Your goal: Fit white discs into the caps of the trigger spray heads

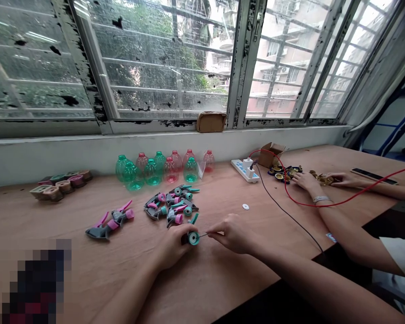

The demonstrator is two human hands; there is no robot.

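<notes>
My left hand (pixel 171 246) is closed around a trigger spray head (pixel 193 238) with a teal collar and teal lever. The collar's round opening, with a pale ring inside, faces up and toward my right. Between the fingertips of my right hand (pixel 235 234) is a thin metal pick (pixel 203 235), its far end at the collar. Just beyond my hands lies a heap of grey spray heads (pixel 170 208) with pink or teal parts. Two pink-and-grey spray heads (pixel 103 230) rest farther left. A small white washer (pixel 245 207) lies flat beyond my right hand.
Green and red clear bottles (pixel 152 173) stand by the wall. Stacked small containers (pixel 62 185) sit at the left. A power strip (pixel 245 171) has dark and red cables (pixel 300 203) running right. Another person's hands (pixel 307 182) handle small round parts near an open carton (pixel 270 155).
</notes>
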